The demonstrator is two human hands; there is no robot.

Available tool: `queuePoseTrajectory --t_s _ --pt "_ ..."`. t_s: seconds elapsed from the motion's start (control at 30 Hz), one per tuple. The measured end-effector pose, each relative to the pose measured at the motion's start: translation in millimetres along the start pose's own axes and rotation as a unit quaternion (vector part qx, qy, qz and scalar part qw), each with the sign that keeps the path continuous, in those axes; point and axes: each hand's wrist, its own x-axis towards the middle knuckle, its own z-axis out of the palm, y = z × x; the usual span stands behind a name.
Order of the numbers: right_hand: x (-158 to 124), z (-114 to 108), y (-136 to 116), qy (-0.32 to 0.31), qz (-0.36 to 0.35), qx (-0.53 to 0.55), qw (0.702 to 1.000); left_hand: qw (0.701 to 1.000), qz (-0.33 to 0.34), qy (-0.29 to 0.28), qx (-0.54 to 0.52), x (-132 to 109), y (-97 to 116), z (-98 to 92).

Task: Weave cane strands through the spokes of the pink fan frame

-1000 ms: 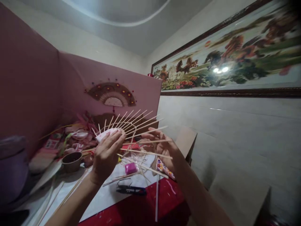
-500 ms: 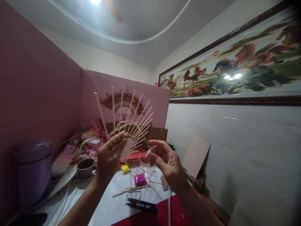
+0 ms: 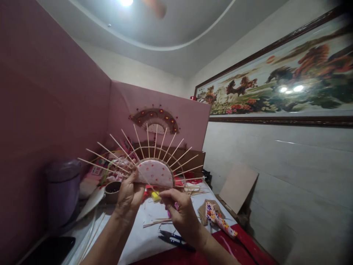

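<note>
My left hand point(image 3: 129, 193) grips a half-round fan frame point(image 3: 156, 173) by its left end, thumb in front. The frame has a white, red-spotted half-disc with a brown cord edge, and thin wooden sticks radiate from its curve. A curved line of cord point(image 3: 180, 162) crosses the sticks partway out. Below the half-disc, my right hand point(image 3: 180, 213) is closed, thumb and forefinger pinching a strand of twine point(image 3: 149, 182). The strand slants across the disc's front towards my left hand. My left fingers behind the frame are hidden.
Thread snips point(image 3: 173, 238), loose sticks point(image 3: 156, 222) and a yellow packet point(image 3: 156, 195) lie on the table. A flower-patterned tool point(image 3: 220, 221) rests at right on brown cloth. A brown pot point(image 3: 112, 191) stands left. A decorated fan point(image 3: 160, 115) hangs on the pink panel.
The fan frame has turned from edge-on to facing me, its sticks spread wide. My right hand has moved down and left beneath the half-disc, still pinching the twine. The view has shifted slightly left.
</note>
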Motion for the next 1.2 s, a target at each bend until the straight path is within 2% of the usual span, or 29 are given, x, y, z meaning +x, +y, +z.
queuePoseTrajectory --t_s 0.1,0.2,0.43,0.53,0.77,0.97,1.2 --pt "-16.6 10.5 17.5 -0.028 0.011 -0.022 0.999 0.999 -0.035 0.016 -0.006 0.1 -12.9 -19.9" --pt "-31.9 11.8 29.2 -0.055 0.007 -0.056 0.997 0.998 -0.062 0.017 -0.01 -7.4 -26.0 -32.0" --pt "-48.0 -13.8 21.3 -0.128 -0.041 -0.173 0.976 0.995 -0.099 -0.004 -0.016 -29.4 -39.5 -38.3" --pt "-48.8 -28.9 12.7 -0.116 -0.059 -0.205 0.97 0.994 -0.105 -0.027 -0.006 -36.8 -43.7 -38.9" --pt "-51.1 -59.4 5.4 -0.037 -0.094 -0.248 0.963 0.987 -0.133 -0.058 0.065 -55.3 -50.4 -33.9" --pt "-36.8 -64.4 -0.9 -0.004 -0.102 -0.267 0.958 0.981 -0.166 -0.064 0.075 -64.2 -53.4 -29.8" --pt "3.2 -41.6 -11.8 -0.037 -0.078 -0.248 0.965 0.983 -0.167 -0.055 0.052 -67.6 -58.3 -29.5"
